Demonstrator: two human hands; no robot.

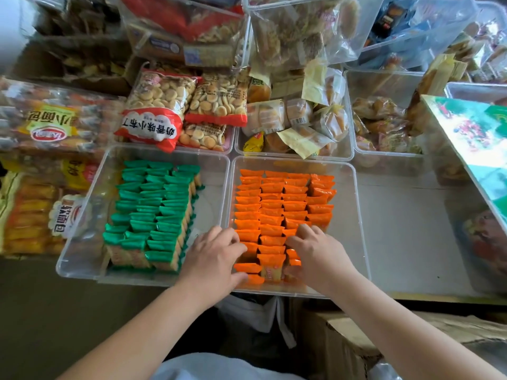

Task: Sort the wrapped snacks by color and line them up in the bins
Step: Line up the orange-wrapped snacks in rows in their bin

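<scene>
The orange snacks (pixel 274 209) stand in tidy rows in the right bin (pixel 354 187). At the near end of the rows both hands curl round packets: the left hand (pixel 214 256) grips the left column, the right hand (pixel 318 253) the right. Green snacks (pixel 153 209) fill the left bin (pixel 82 215) just beside it, with biscuit bags (pixel 162 105) beyond.

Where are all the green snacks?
In the head view, the green snacks stand in rows in the clear bin on the left, right beside the bin of orange snacks.
</scene>
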